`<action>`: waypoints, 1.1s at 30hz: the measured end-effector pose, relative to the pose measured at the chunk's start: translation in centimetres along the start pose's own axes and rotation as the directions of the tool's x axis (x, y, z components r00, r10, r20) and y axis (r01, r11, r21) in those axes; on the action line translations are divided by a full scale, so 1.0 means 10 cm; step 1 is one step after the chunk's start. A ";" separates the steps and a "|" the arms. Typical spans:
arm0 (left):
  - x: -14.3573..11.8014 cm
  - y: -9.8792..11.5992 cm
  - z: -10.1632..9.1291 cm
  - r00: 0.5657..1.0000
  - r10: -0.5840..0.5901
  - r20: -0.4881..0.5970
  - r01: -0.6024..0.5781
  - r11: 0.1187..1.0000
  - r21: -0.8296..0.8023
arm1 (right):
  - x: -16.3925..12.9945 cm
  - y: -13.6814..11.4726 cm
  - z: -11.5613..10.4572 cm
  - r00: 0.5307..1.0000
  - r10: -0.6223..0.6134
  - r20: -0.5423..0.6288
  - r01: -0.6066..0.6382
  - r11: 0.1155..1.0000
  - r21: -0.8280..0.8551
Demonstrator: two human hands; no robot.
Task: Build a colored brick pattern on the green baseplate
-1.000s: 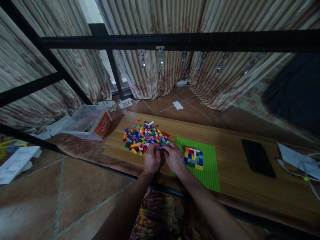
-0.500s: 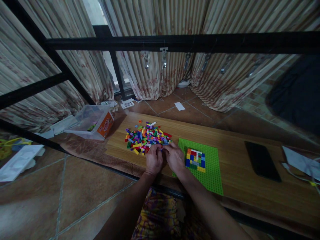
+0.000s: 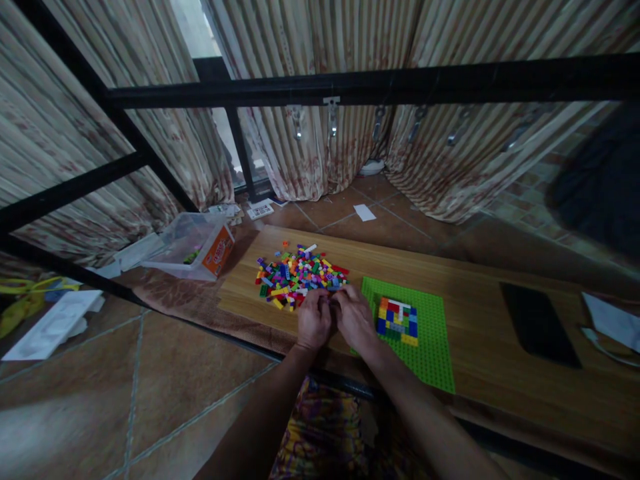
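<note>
My left hand [image 3: 315, 321] and my right hand [image 3: 354, 319] meet at the near edge of a pile of loose toy bricks [image 3: 303, 272]. Fingers of both hands are closed and almost touching at the tips; whatever they pinch is too small and covered to make out. Just right of my right hand lies a green baseplate [image 3: 433, 333]. A flat block of multicoloured bricks [image 3: 397, 323], with blue, yellow, red, orange and white among them, is fixed on its left part.
The wooden board [image 3: 480, 313] carries a black phone-like slab [image 3: 539, 325] at right. A clear plastic bin [image 3: 187, 250] with an orange label stands left of the pile. A black metal bar [image 3: 350, 88] with hooks crosses in front of the curtains [image 3: 320, 40].
The whole view has shifted slightly, so everything sits a little further right. My hands stay together by the pile, with only small finger movements.
</note>
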State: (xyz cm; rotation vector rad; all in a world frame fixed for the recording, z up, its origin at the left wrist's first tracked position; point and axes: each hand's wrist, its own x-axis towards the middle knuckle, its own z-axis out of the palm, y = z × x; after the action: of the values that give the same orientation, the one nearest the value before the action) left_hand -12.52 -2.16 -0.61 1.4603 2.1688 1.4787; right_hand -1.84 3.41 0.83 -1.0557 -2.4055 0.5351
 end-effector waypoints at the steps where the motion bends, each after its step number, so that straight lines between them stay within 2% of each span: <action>1: 0.00 0.00 0.00 1.000 0.000 0.002 0.000 1.000 -0.003 | -0.03 -0.01 -0.02 1.000 -0.001 -0.023 0.002 1.000 0.027; 5: 0.01 -0.01 0.00 1.000 0.013 0.012 -0.013 1.000 -0.022 | -0.20 -0.06 -0.14 0.996 0.061 -0.064 -0.046 0.975 0.216; 8: 0.02 -0.04 0.01 1.000 0.020 0.017 -0.020 0.999 -0.034 | -0.37 -0.05 -0.27 0.982 0.177 -0.061 -0.137 0.903 0.406; 11: 0.03 -0.06 0.02 1.000 0.020 0.021 -0.019 0.999 -0.034 | -0.56 0.03 -0.40 0.951 0.299 -0.082 -0.217 0.830 0.514; 14: 0.03 -0.06 0.02 0.999 0.023 0.023 -0.023 1.000 -0.015 | -0.73 0.22 -0.50 0.900 0.417 -0.128 -0.282 0.781 0.557; 17: 0.03 -0.06 0.02 0.999 0.029 0.027 -0.029 1.000 -0.005 | -0.84 0.48 -0.57 0.830 0.522 -0.196 -0.321 0.735 0.597; 19: 0.03 -0.06 0.02 0.999 0.037 0.034 -0.037 0.999 0.001 | -0.87 0.65 -0.61 0.778 0.580 -0.240 -0.352 0.719 0.599; 21: 0.04 -0.06 0.01 0.998 0.047 0.036 -0.047 0.999 0.008 | -0.88 0.77 -0.65 0.748 0.611 -0.261 -0.380 0.715 0.587; 27: 0.04 -0.05 0.01 0.998 0.060 0.035 -0.060 0.998 0.003 | -0.81 0.91 -0.74 0.778 0.590 -0.216 -0.442 0.759 0.479; 33: 0.04 -0.06 0.02 0.998 0.063 0.031 -0.063 0.998 0.016 | -0.73 0.93 -0.73 0.817 0.528 -0.233 -0.430 0.826 0.364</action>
State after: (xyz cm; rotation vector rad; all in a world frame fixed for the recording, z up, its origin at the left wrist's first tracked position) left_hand -13.00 -1.73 -1.01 1.5599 2.1416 1.4519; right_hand 11.96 4.95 0.20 -1.4931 -1.6925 0.7931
